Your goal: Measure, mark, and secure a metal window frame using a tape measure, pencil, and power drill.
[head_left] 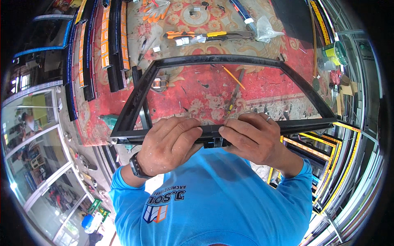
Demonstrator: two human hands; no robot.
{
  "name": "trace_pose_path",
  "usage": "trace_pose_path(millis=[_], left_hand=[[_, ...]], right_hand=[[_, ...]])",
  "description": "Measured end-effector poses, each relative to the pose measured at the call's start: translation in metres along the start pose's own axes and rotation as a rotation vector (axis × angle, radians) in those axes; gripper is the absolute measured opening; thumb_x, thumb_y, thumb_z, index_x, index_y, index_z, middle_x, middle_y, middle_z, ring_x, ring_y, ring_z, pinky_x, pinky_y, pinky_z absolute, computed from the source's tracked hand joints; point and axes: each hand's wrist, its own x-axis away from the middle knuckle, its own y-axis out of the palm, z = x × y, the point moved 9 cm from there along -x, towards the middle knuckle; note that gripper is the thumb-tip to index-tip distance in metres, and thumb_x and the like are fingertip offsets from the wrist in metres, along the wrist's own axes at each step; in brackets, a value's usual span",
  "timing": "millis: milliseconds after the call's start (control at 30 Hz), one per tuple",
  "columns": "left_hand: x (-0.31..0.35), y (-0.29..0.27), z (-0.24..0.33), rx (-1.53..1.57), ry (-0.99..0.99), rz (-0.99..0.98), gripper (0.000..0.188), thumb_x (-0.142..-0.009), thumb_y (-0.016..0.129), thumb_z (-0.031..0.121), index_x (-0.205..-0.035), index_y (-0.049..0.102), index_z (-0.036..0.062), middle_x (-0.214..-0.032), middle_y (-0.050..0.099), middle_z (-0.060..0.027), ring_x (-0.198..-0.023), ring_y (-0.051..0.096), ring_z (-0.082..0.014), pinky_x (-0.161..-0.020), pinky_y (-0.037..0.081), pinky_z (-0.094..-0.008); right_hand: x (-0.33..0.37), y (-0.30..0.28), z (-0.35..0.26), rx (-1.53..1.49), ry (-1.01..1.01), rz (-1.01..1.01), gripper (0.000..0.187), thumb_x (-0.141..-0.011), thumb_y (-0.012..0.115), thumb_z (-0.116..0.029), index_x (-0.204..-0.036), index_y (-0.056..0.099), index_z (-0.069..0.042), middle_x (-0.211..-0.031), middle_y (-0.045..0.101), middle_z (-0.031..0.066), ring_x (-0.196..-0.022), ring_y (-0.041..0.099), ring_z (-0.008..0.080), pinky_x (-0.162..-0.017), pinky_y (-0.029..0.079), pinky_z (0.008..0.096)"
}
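A black rectangular window frame (219,59) lies across the red patterned carpet, its near rail close to my body. My left hand (170,141) grips that rail left of its middle, fingers curled over the top. Just to the right, my right hand (254,135) grips the same rail with bent fingers. Between my two hands, a small dark fitting (213,142) sits on the near face of the rail; my thumbs are close to it, partly hidden.
Inside the frame's outline lie a yellow pencil (234,78) and a tape measure (159,83). Beyond it are an orange cutter (178,35), work gloves (156,11) and a plastic bag (267,29). Black profiles (119,78) lie left; racked profiles (328,164) stand right.
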Motion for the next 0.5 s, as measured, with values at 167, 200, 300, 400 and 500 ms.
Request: trace_pose_path(millis=[167,200,300,400,500], left_hand=[[-0.003,-0.001,0.004,-0.038,0.044,-0.019,0.046,-0.076,0.093,0.018,-0.116,0.075,0.0036,-0.115,0.078,-0.0119,-0.101,0.077,-0.0296,-0.081,0.063,-0.0418],[-0.004,-0.001,0.005,-0.042,0.052,-0.012,0.048,-0.076,0.093,0.018,-0.118,0.075,0.0045,-0.116,0.078,-0.0109,-0.102,0.077,-0.0289,-0.082,0.063,-0.0412],[-0.007,0.001,0.011,-0.065,0.084,0.004,0.051,-0.077,0.092,0.019,-0.124,0.077,0.0065,-0.118,0.078,-0.0084,-0.106,0.076,-0.027,-0.082,0.062,-0.0397],[-0.009,0.005,0.012,-0.091,0.113,0.015,0.052,-0.078,0.091,0.019,-0.127,0.078,0.0074,-0.12,0.079,-0.0074,-0.106,0.076,-0.0259,-0.081,0.062,-0.0388],[-0.01,0.005,0.01,-0.083,0.122,0.026,0.05,-0.079,0.09,0.018,-0.127,0.078,0.0077,-0.121,0.079,-0.0075,-0.105,0.076,-0.0257,-0.08,0.061,-0.0381]], right_hand=[[-0.001,0.0,0.0,0.006,0.008,0.006,0.041,-0.084,0.089,-0.027,-0.122,0.08,-0.017,-0.121,0.076,-0.002,-0.097,0.076,0.0216,-0.072,0.057,0.0343],[-0.001,0.0,0.0,0.012,0.007,0.003,0.041,-0.083,0.089,-0.027,-0.122,0.08,-0.017,-0.12,0.076,-0.0022,-0.097,0.076,0.0215,-0.072,0.057,0.0341],[-0.003,0.0,0.001,0.011,0.021,0.001,0.043,-0.083,0.089,-0.028,-0.123,0.079,-0.016,-0.12,0.075,-0.0025,-0.097,0.076,0.0211,-0.071,0.057,0.0337],[-0.003,-0.001,0.002,0.01,0.022,0.007,0.043,-0.081,0.089,-0.029,-0.122,0.08,-0.017,-0.121,0.075,-0.0031,-0.097,0.076,0.0211,-0.072,0.057,0.0333],[-0.003,-0.001,0.002,0.027,-0.011,0.016,0.048,-0.083,0.089,-0.031,-0.127,0.077,-0.015,-0.121,0.075,-0.001,-0.096,0.076,0.0215,-0.074,0.056,0.034]])
